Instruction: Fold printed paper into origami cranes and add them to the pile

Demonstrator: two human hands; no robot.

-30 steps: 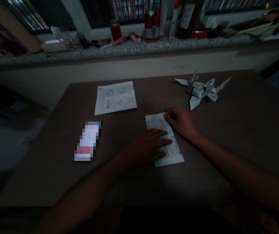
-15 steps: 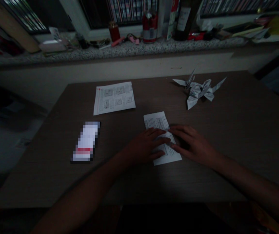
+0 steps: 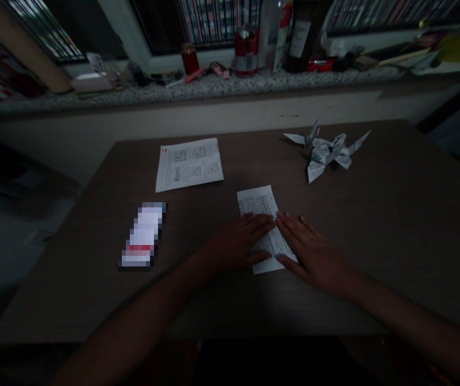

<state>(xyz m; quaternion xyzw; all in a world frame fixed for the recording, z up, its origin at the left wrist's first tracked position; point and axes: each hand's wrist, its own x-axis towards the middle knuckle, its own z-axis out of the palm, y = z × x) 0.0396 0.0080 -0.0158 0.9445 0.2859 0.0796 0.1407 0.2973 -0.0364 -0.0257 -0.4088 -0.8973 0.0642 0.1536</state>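
A folded strip of printed paper point(image 3: 259, 202) lies in the middle of the brown table point(image 3: 394, 225). My left hand point(image 3: 238, 244) lies flat on its left half, fingers stretched toward the fold. My right hand point(image 3: 312, 252) rests flat on the strip's lower right edge, fingers spread and pointing up-left. The two sets of fingertips almost meet over the paper. Only the strip's far end and a sliver between the hands show.
A flat printed sheet point(image 3: 190, 163) lies at the back left of the table. Folded paper cranes point(image 3: 326, 151) sit at the back right. A blurred white and red object point(image 3: 143, 234) lies at the left. Cans, bottles and clutter line the stone ledge point(image 3: 214, 88) behind.
My right hand has slid from the strip's far corner down along its right edge to the near end and flattened. My left hand has stayed pressed on the paper.
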